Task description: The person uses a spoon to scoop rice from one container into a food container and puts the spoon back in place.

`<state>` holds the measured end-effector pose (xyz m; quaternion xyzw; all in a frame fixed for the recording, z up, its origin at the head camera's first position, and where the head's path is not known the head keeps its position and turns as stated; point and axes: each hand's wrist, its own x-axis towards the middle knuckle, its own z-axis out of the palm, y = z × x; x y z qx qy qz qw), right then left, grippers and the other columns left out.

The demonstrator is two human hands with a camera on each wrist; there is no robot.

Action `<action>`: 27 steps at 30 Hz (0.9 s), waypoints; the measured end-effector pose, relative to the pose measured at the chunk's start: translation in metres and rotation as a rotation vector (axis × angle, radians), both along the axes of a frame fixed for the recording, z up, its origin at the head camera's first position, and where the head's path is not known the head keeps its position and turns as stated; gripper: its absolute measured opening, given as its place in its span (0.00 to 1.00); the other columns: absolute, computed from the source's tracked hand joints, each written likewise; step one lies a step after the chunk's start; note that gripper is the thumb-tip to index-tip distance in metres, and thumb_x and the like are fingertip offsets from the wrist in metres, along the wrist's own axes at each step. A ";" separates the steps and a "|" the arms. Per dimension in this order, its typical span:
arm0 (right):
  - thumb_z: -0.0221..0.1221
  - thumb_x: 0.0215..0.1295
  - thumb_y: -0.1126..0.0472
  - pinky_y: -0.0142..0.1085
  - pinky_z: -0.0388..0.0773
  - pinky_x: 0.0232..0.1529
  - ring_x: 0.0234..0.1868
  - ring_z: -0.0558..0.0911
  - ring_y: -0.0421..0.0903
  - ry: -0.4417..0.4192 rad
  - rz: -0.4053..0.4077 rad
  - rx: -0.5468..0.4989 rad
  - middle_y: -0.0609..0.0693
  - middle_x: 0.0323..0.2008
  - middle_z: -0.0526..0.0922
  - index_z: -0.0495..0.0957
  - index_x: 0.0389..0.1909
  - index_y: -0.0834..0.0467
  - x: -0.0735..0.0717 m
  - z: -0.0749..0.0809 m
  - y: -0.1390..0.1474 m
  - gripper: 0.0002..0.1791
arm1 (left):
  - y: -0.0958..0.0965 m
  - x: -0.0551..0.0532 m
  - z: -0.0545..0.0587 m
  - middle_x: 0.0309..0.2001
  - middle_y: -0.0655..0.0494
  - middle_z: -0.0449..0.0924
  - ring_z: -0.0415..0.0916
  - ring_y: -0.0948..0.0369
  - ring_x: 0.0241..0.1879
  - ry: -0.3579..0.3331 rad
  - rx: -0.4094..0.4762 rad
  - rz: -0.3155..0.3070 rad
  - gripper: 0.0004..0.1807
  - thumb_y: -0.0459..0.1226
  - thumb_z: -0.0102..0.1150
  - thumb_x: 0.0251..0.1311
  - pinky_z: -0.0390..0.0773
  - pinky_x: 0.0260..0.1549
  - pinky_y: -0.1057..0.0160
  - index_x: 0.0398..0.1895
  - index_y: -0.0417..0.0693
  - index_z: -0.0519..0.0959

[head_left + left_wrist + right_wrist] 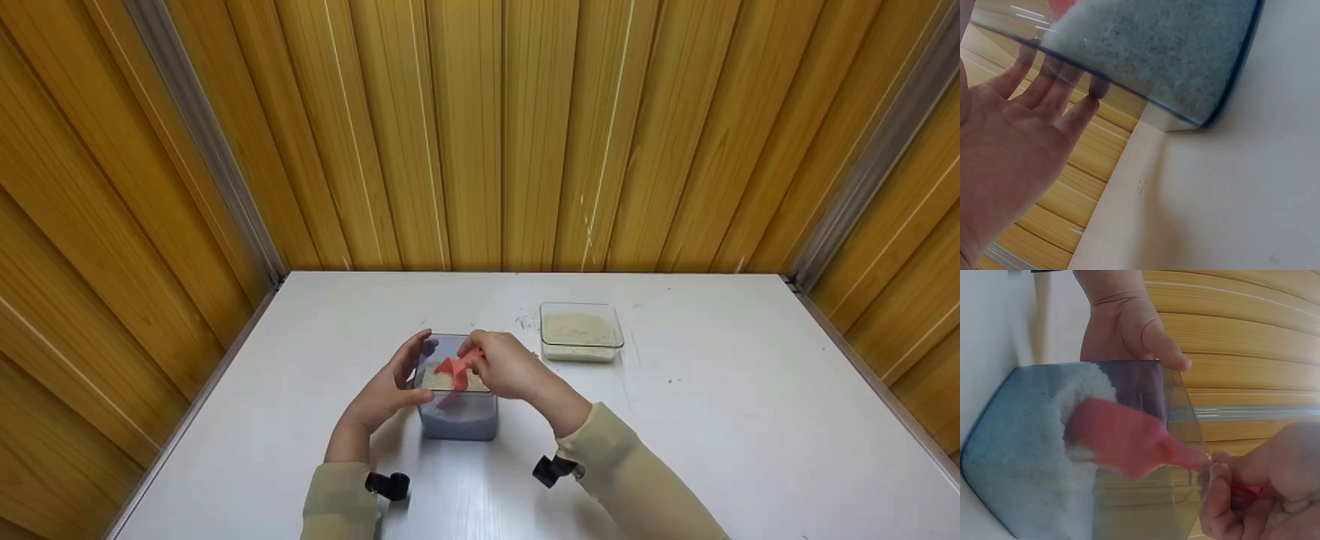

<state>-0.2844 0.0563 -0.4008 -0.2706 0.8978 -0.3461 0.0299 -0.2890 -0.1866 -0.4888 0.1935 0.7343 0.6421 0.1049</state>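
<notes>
A bluish see-through plastic container (459, 420) stands on the table, part filled with pale, rice-like grains (1022, 433). My left hand (386, 390) holds its left side, thumb over the near rim and fingers spread along the wall. In the left wrist view, fingertips of that hand (1022, 129) lie against the clear wall. With curled fingers my right hand (506, 365) grips the handle of a red scoop (454, 369) from above the container's right side. Through the wall, the right wrist view shows the scoop's head (1117, 436) slanting down into the grains.
A shallow glass dish (582, 352) of pale grains sits on the white table (720, 435), behind and right of the container. Wood-patterned panels (465, 135) rise behind the table and on both sides. A small black camera (553, 471) is worn at each wrist.
</notes>
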 end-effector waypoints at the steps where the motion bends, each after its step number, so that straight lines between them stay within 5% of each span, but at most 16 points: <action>1: 0.58 0.72 0.69 0.41 0.80 0.42 0.37 0.79 0.46 -0.005 0.002 -0.022 0.57 0.41 0.87 0.83 0.45 0.63 0.000 -0.002 0.001 0.07 | 0.000 0.000 0.000 0.85 0.48 0.42 0.32 0.48 0.85 0.001 -0.001 0.002 0.61 0.46 0.79 0.53 0.40 0.81 0.41 0.84 0.59 0.48; 9: 0.56 0.74 0.70 0.30 0.75 0.32 0.32 0.78 0.40 -0.192 -0.057 -0.241 0.61 0.37 0.86 0.82 0.48 0.64 0.000 -0.013 0.004 0.09 | 0.002 0.000 -0.001 0.84 0.46 0.45 0.35 0.47 0.85 -0.013 0.002 0.024 0.60 0.44 0.79 0.52 0.41 0.81 0.40 0.84 0.59 0.49; 16: 0.57 0.71 0.72 0.31 0.76 0.31 0.33 0.82 0.45 -0.201 -0.090 -0.346 0.57 0.33 0.85 0.84 0.48 0.66 0.000 -0.019 0.012 0.10 | 0.001 -0.001 0.000 0.85 0.46 0.43 0.33 0.49 0.85 -0.026 0.005 0.019 0.61 0.43 0.80 0.51 0.40 0.81 0.42 0.83 0.60 0.49; 27: 0.57 0.72 0.71 0.27 0.73 0.29 0.30 0.76 0.38 -0.313 -0.116 -0.513 0.47 0.28 0.79 0.83 0.50 0.68 -0.001 -0.028 0.026 0.11 | 0.001 -0.001 -0.001 0.85 0.50 0.43 0.33 0.49 0.85 -0.030 0.013 0.023 0.62 0.45 0.80 0.50 0.42 0.81 0.42 0.83 0.61 0.49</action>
